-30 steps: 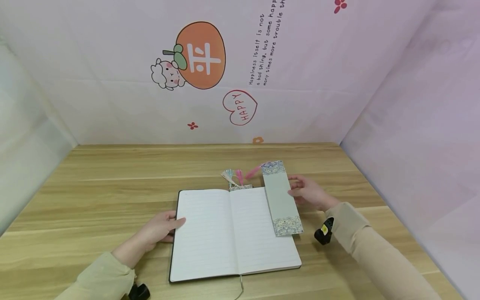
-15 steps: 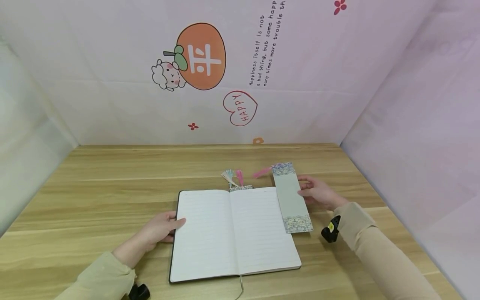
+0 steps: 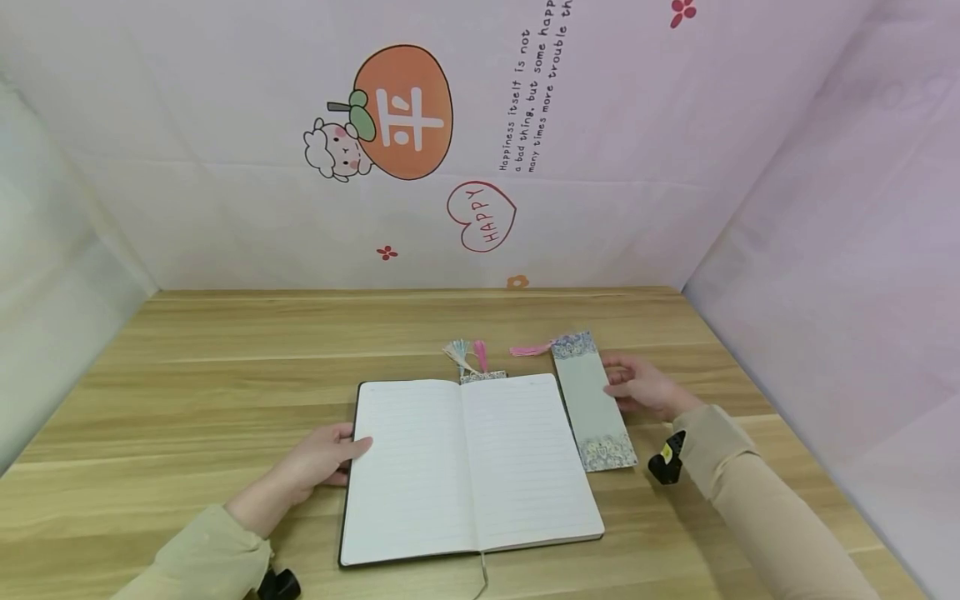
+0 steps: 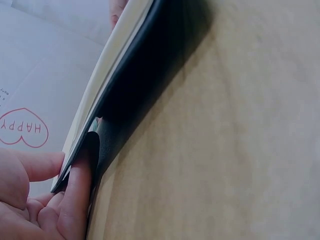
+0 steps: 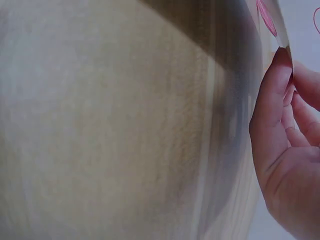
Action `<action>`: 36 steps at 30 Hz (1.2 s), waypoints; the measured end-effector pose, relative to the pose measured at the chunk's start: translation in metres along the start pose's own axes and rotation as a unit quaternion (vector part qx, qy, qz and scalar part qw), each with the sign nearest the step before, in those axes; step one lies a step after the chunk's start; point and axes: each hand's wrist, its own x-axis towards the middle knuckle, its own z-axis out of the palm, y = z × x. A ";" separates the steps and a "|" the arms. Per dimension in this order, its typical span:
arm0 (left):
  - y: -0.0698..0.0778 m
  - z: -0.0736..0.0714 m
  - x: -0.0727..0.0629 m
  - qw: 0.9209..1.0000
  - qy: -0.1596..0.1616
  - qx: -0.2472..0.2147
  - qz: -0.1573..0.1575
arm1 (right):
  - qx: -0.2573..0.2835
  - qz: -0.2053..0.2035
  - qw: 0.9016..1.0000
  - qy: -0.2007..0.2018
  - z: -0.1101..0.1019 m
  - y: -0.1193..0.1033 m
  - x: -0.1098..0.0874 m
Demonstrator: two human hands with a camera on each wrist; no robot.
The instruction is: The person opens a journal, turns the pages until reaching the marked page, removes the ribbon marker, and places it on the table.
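Observation:
An open notebook (image 3: 408,475) with lined white pages and a dark cover lies on the table. My left hand (image 3: 318,458) pinches its left edge, thumb on the page and fingers under the cover (image 4: 150,65). My right hand (image 3: 645,387) pinches a pale green bookmark (image 3: 592,400) by its right long edge, between thumb and fingers. Patterned bands mark both ends of the bookmark, and a pink tassel (image 3: 532,350) trails left from its far end. In the right wrist view only a thin edge of the bookmark (image 5: 284,27) shows above the fingertips.
Another patterned bookmark end (image 3: 483,377) sticks out past the notebook's top edge, with pale blue and pink tassels (image 3: 459,352) beyond it. A ribbon (image 3: 483,575) hangs from the notebook's bottom. Printed cloth walls (image 3: 600,225) stand behind and beside the wooden table (image 3: 247,358).
My right hand has moved right with the bookmark, from over the right page to beside the notebook's right edge. The left hand and the notebook have stayed in place.

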 end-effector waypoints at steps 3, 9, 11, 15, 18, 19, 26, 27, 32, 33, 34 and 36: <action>0.000 0.000 0.000 1.000 -0.001 0.001 0.001 | -0.012 0.000 1.000 0.001 0.000 0.002 0.001; 0.000 0.001 0.000 1.000 0.001 0.004 0.001 | -0.031 0.018 0.999 0.020 0.004 0.004 0.001; 0.000 0.001 0.000 1.000 0.003 0.007 -0.002 | -0.047 0.024 0.998 0.029 0.006 0.003 -0.001; 0.000 0.002 -0.001 1.000 0.005 0.006 -0.002 | -0.078 0.031 0.996 0.044 0.007 0.002 -0.003; 0.000 0.001 -0.001 1.000 0.003 0.004 0.001 | -0.094 0.028 0.993 0.059 0.009 0.000 -0.005; 0.000 0.001 -0.001 1.000 0.003 0.004 0.002 | -0.103 0.025 0.992 0.066 0.010 -0.001 -0.006; 0.000 0.001 -0.001 1.000 0.002 0.002 0.002 | -0.206 -0.021 0.971 0.120 0.025 -0.013 -0.006; -0.001 0.001 -0.001 1.000 0.002 0.001 0.003 | -0.221 -0.034 0.967 0.124 0.028 -0.015 -0.006; 0.000 0.001 -0.002 1.000 0.003 0.002 0.002 | -0.279 -0.118 0.947 0.104 0.049 -0.026 -0.004; 0.001 0.001 -0.002 1.000 0.003 0.002 0.002 | -0.286 -0.132 0.944 0.093 0.054 -0.028 -0.003; 0.001 0.001 -0.002 1.000 0.002 0.003 0.001 | -0.298 -0.142 0.940 0.084 0.059 -0.029 -0.002; 0.002 0.001 -0.003 1.000 0.001 0.005 0.000 | -0.324 -0.162 0.930 0.066 0.067 -0.032 0.000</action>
